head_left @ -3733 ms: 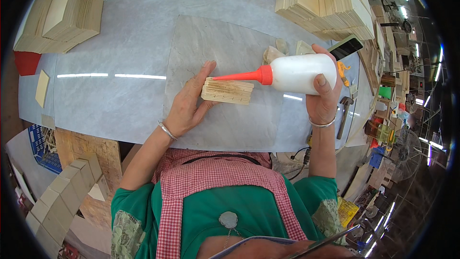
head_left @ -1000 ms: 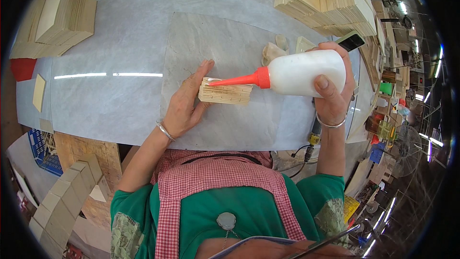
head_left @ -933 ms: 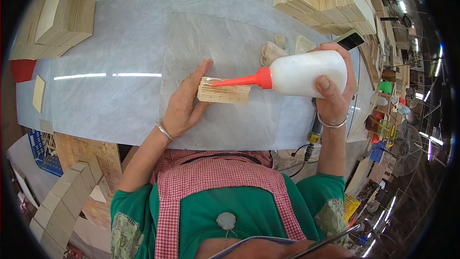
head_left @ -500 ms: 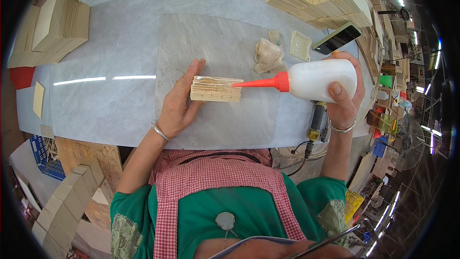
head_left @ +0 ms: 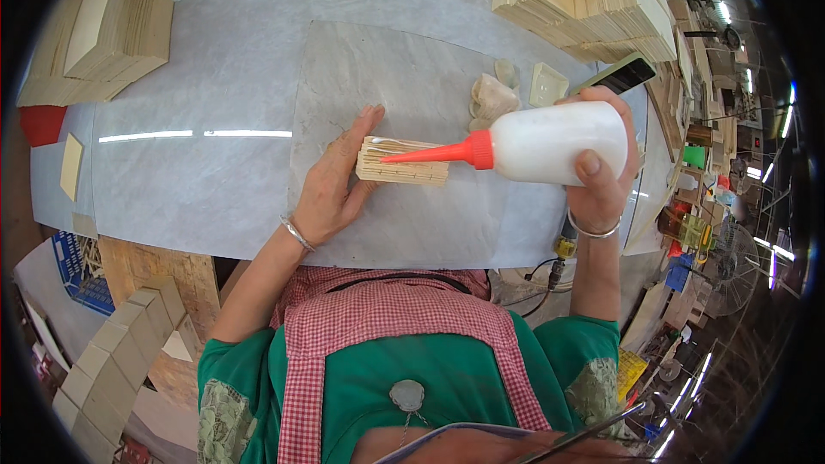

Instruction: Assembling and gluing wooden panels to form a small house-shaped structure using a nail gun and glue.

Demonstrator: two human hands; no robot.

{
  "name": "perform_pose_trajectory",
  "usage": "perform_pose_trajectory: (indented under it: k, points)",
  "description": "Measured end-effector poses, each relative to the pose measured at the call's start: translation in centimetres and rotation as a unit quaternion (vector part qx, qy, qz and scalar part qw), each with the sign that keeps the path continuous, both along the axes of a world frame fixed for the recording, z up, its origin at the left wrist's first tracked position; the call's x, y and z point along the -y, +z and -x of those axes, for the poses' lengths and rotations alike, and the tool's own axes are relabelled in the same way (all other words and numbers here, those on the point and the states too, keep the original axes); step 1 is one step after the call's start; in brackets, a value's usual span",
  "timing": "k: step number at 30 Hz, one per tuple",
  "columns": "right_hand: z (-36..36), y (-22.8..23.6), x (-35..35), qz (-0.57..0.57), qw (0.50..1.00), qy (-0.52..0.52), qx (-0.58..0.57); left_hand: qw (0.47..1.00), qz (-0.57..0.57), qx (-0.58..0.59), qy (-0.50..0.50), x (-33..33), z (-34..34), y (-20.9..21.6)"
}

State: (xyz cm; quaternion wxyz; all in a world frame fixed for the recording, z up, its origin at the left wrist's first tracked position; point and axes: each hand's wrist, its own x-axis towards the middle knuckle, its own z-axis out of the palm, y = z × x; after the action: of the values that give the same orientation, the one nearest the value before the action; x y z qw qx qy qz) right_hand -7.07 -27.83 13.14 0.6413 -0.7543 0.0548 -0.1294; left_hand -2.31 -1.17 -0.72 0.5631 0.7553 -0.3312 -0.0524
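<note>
My left hand (head_left: 331,182) is closed on the left end of a small block of thin, slatted wooden strips (head_left: 404,174) above the grey sheet. A streak of white glue (head_left: 387,144) lies along the block's far upper edge. My right hand (head_left: 606,174) is wrapped round a white squeeze bottle (head_left: 559,142), held on its side. Its long red nozzle (head_left: 430,154) points left, with the tip over the slats near the block's left end; whether it touches them I cannot tell.
Crumpled pale cloth (head_left: 491,99), a small cream tray (head_left: 547,84) and a phone (head_left: 620,76) lie beyond the bottle. Stacked thin wooden boards stand far left (head_left: 120,30) and far right (head_left: 593,0). A yellow-and-black tool (head_left: 565,247) hangs by the table's near right edge.
The bottle has moved left, and its nozzle tip has travelled from the block's right end toward its left. More white glue shows on the far edge. The block sits slightly farther right in view.
</note>
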Motion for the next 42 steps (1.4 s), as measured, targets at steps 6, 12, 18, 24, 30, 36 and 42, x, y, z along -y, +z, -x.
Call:
perform_pose_trajectory:
  k: [6, 12, 18, 24, 30, 36, 42]
  points:
    - [-1.1, -0.4, -0.5, 0.002, 1.000, 0.006, -0.015, 1.000, 0.003, -0.005, -0.006, 0.0, 0.0, -0.1]
    - [-0.5, 0.3, 0.2, 0.088, 0.996, 0.016, -0.027, 1.000, 0.008, -0.013, -0.007, 0.0, 0.0, -0.1]
    - [0.8, 0.7, 1.5, 0.030, 0.999, -0.015, -0.024, 1.000, 0.003, -0.008, -0.007, 0.1, 0.0, -0.2]
    - [2.3, 1.0, 3.0, 0.041, 0.998, -0.047, -0.018, 1.000, 0.003, -0.008, -0.003, 0.1, -0.1, 0.1]
    - [3.2, 1.4, 3.7, 0.035, 0.997, -0.064, -0.020, 1.000, 0.003, -0.006, -0.001, 0.1, -0.1, 0.1]
    - [2.0, 0.4, 1.4, -0.008, 0.999, -0.030, -0.006, 1.000, 0.003, 0.003, -0.002, 0.0, 0.0, -0.3]
    - [-0.1, -0.3, -0.7, -0.011, 1.000, 0.005, -0.015, 1.000, 0.010, -0.008, -0.002, 0.0, 0.0, -0.1]
